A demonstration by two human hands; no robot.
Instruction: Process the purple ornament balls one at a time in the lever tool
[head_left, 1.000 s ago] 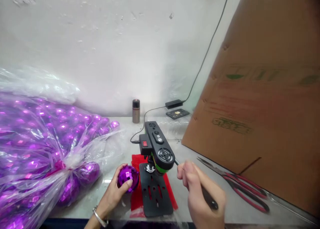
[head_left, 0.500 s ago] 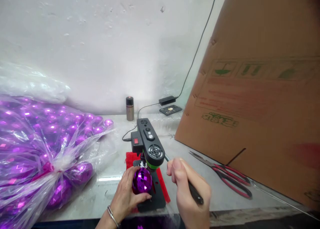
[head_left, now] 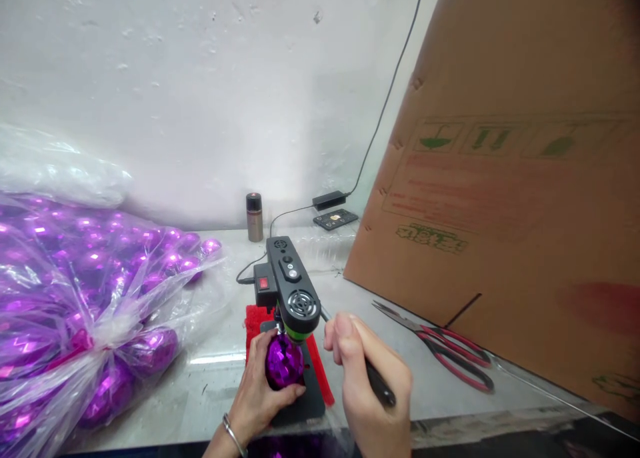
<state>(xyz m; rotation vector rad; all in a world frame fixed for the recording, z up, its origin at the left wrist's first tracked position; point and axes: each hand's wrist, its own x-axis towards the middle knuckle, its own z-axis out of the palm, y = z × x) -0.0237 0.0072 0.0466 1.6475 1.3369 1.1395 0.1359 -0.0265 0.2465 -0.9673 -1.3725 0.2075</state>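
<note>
The purple ball [head_left: 284, 361] sits on the black base plate [head_left: 309, 405] of the small drill press [head_left: 293, 291], right under its head, near the front edge of the table [head_left: 210, 385]. Your left hand [head_left: 260, 395] cups it from the left and below, fingers curled tight against its faceted skin; your right hand [head_left: 367, 391] is closed in a fist around the black lever [head_left: 377, 386] on the machine's right side. The ball is round and slick, so it could roll or spin out of your grip if the bit catches off centre, and your left fingertips lie very close to where the bit comes down. The base plate reaches almost to the table's near edge, so there is little room toward you. On the left, the bag of purple balls [head_left: 75, 298] crowds that side. On the right, the scissors [head_left: 450, 351] lie near your right wrist, with the leaning cardboard sheet [head_left: 500, 178] just behind them. Farther back the table has open room around the small can [head_left: 254, 217] and the power cord [head_left: 385, 105].
</note>
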